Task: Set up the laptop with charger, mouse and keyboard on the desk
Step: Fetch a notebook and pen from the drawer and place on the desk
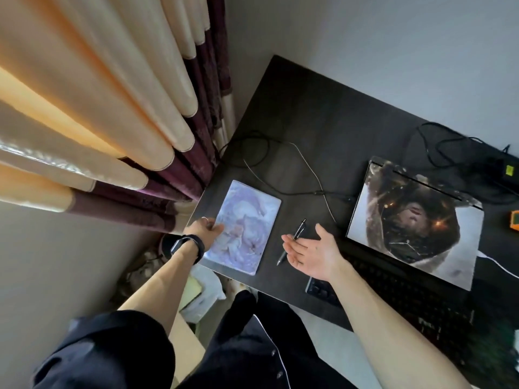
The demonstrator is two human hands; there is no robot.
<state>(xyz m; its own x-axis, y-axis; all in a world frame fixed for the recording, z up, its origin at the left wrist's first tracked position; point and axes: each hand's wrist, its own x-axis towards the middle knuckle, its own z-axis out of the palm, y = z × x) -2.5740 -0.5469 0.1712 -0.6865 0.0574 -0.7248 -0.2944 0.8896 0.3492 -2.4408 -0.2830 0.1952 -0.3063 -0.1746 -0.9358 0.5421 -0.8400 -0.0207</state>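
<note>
Head view, items and hazards.

Table [323, 108]: dark top, standing in a corner beside the curtains [98, 108].

Laptop [415, 234]: lying shut on the right part of the table, lid covered by a printed skin. A dark cable [309, 193] is running to its left edge.

Keyboard [393, 301]: black, lying along the near table edge just in front of the laptop, partly under the right forearm.

Charger brick [508, 171]: sitting at the far right behind the laptop, its lead looping over the table. No mouse is showing.

Left hand [203, 230]: fingers curling over the near left edge of a pale marbled tablet or pad [243, 231], thumb on top, apparently gripping it. That item is lying at the table's left edge with its near corner overhanging.

Right hand [311, 252]: hanging palm-up and spread wide, holding nothing, above a pen [292, 242] lying between the pad and the laptop.

Risks, as judged:
- The pad is sitting so near the edge that a loose pull could be tipping it to the floor.
- The thin grey wire [309, 167] and the dark cable are crossing the middle of the table; sliding anything across could be snagging them and tugging at the laptop's plug.
- The pen may be rolling off if brushed.
- The lid may be hard to open with the keyboard crowding its front.
</note>
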